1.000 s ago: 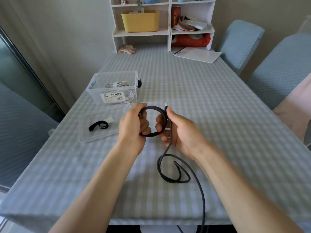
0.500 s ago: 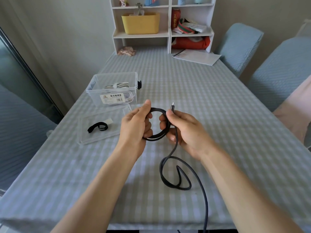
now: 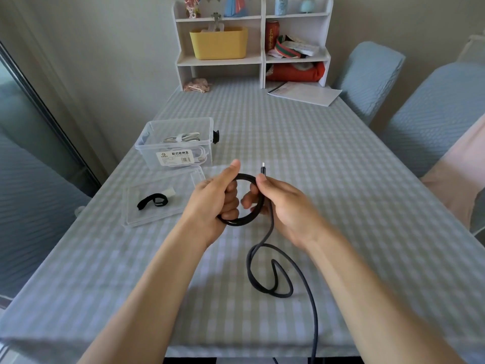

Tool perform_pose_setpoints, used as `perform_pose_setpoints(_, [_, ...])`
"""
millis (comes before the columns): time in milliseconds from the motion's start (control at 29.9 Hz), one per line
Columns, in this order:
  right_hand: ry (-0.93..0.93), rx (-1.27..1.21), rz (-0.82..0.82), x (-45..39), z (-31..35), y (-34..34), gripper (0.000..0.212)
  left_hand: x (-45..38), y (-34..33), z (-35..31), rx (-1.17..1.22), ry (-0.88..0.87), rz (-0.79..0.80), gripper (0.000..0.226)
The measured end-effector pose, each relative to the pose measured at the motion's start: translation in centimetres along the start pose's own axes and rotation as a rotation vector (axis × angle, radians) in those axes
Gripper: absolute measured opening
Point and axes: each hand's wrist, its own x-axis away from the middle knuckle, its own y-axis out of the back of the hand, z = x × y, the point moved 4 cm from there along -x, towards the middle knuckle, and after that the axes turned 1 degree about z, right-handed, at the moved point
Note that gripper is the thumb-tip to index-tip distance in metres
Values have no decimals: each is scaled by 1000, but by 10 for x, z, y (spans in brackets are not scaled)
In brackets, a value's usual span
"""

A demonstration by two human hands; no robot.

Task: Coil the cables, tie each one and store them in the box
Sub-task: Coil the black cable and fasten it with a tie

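Observation:
A black cable (image 3: 267, 237) forms one small loop above the table's middle. My left hand (image 3: 212, 198) grips the left side of that loop, thumb up. My right hand (image 3: 283, 203) pinches the right side, just below the metal plug (image 3: 263, 169) that sticks up. The rest of the cable hangs down, curls on the cloth and runs off the near edge. A clear plastic box (image 3: 178, 143) at the left holds a coiled white cable (image 3: 183, 137). Its lid (image 3: 162, 198) lies in front with a black strap tie (image 3: 153, 200) on it.
The table wears a blue-grey checked cloth (image 3: 328, 166). A white shelf unit (image 3: 252, 43) with a yellow bin stands at the far edge, papers (image 3: 304, 93) beside it. Blue-covered chairs (image 3: 367, 74) line the right side. A glass door is at the left.
Both hands have stayed on the loop and risen slightly. The plug end now sticks up higher above my right fingers, and the loop hangs a bit lower under my left hand.

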Motion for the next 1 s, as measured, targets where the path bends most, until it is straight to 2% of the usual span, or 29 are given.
perform_pose_setpoints(100, [-35,-261,50,3,4,-4,35,1,2,-1,11,31,28,50])
perform_pose_setpoints(167, [-42,-293,27,4,5,-1,35,4,3,-4,17,0,111,38])
perform_pose_setpoints(267, [-34,-277,8,3,5,2,36,9,4,-7,-13,-93,241,7])
perform_pose_setpoints(301, [-34,-254,13,3,5,3,37,10,5,-8,-51,-126,255,5])
perform_pose_setpoints(367, [-24,-172,37,3,3,5,36,9,8,-6,-130,-176,238,16])
perform_pose_setpoints(501, [1,89,79,4,5,8,38,14,10,-10,-267,-248,247,24])
perform_pose_setpoints(634, [-38,388,229,9,17,2,36,20,5,-20,-661,-357,385,51])
perform_pose_setpoints(701, [-89,493,283,12,27,4,38,24,0,-23,-847,-467,418,51])
perform_pose_setpoints(868, [-119,738,319,5,42,9,41,29,0,-17,-1121,-748,361,36])
perform_pose_setpoints(1002, [-69,515,272,4,40,11,36,30,6,-14,-1108,-905,150,38])
